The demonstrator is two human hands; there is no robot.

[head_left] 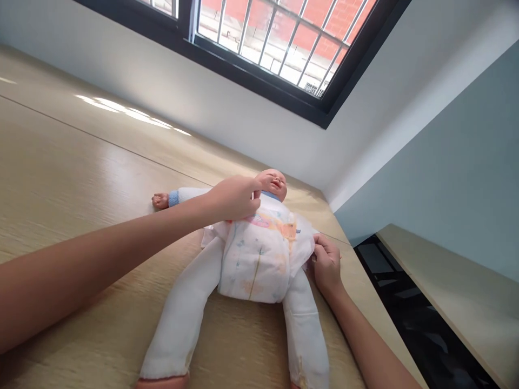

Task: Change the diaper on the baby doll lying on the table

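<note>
Hands apart, diaper [255, 259] between them: left hand [235, 197] closed on its top edge, right hand [326, 263] apparently pinching its flap.

Bare table [81, 178] left of doll [190, 308] — wall [243, 113] close behind.

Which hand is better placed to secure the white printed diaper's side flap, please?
Likely the right hand: it pinches the white printed diaper flap at the baby doll's hip; the left hand sits at its waistband.
</note>
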